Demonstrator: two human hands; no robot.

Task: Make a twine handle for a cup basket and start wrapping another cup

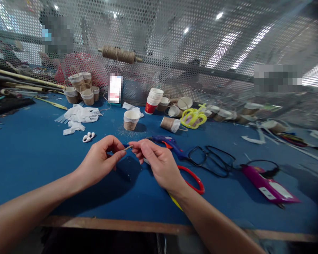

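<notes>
Bare forearms stretch across a wood-edged blue table as my left hand and right hand pinch a short, thin tan cord between closed fingertips.

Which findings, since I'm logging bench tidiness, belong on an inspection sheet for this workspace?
Surface: blue tabletop, with pale crumbs around the upright wrapped cup.
Job's things: thin strand between the hands; wrapped cup beyond them; blue glue gun lying down.
Clutter: crumpled white material, stacked paper cups, a yellow openwork piece, a red handle near the right forearm.
Hands: left hand and right hand both pinch the strand at their fingertips.
Cables: black cord in loose loops beside the glue gun.
Surroundings: perforated screen behind, twine spool in front of it.
</notes>
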